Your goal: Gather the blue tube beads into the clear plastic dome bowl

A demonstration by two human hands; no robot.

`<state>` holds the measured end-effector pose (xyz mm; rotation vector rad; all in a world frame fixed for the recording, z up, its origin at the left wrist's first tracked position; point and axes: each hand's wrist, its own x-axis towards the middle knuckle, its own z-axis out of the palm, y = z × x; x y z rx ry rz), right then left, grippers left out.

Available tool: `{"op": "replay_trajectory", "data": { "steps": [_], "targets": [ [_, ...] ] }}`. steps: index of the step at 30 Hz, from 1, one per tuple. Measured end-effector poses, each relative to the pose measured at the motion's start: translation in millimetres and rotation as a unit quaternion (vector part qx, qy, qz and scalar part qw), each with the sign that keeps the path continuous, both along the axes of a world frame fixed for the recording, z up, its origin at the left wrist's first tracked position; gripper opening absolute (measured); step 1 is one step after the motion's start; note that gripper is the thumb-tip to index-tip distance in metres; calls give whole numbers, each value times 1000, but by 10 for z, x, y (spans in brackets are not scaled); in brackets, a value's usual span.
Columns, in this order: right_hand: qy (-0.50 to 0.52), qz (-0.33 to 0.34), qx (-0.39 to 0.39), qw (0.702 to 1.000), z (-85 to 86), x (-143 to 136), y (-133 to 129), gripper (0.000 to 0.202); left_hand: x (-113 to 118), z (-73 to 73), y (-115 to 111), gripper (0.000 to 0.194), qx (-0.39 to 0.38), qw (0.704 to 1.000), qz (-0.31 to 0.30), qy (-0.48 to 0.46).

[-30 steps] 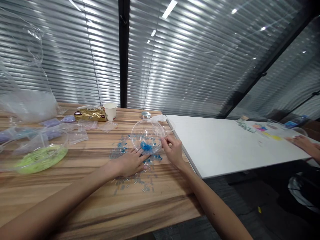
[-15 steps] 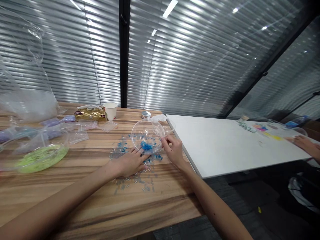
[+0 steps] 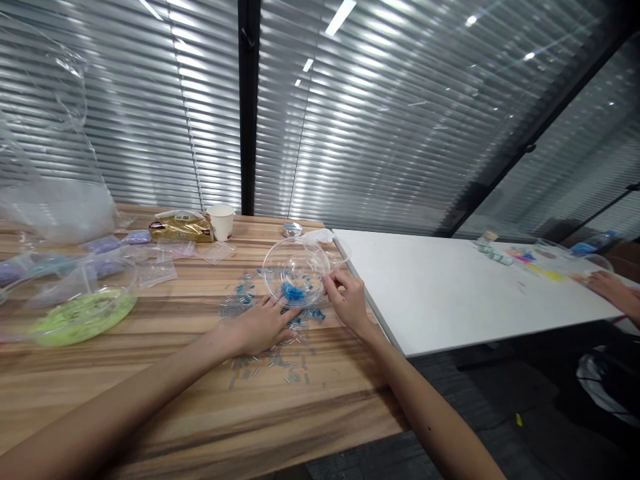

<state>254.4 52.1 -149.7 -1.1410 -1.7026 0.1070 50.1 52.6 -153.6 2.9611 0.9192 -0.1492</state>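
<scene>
Your right hand is near the middle of the frame, thumb and forefinger pinched together on the right rim of a clear bowl. The bowl sits just above the frame's centre line at the bottom, on the wooden table, with a small heap of blue tubes inside it. Your left hand lies palm down left of centre, its fingers stretched out and apart, their tips at the bowl's lower edge; you cannot tell whether a piece is under them. Around that hand, small blue and clear pieces are scattered over the wood.

In the left of the frame, a clear tub holds lime-green stuff, with purple packets behind it. Above centre-left, a gold packet touches or nearly touches a paper cup. A round silver tin stands behind the bowl. At the far right, another person's hand rests over the white table, near yellow pieces.
</scene>
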Motion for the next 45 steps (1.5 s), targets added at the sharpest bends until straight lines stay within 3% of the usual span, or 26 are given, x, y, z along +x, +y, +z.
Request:
{"op": "replay_trajectory", "data": {
  "steps": [33,45],
  "targets": [
    [2,3,-13,1000,16,10,-1,37,57,61,-69,54,31,999,14,10],
    [2,6,-18,1000,18,12,-4,37,60,-10,-55,54,39,999,17,-10]
  ]
}}
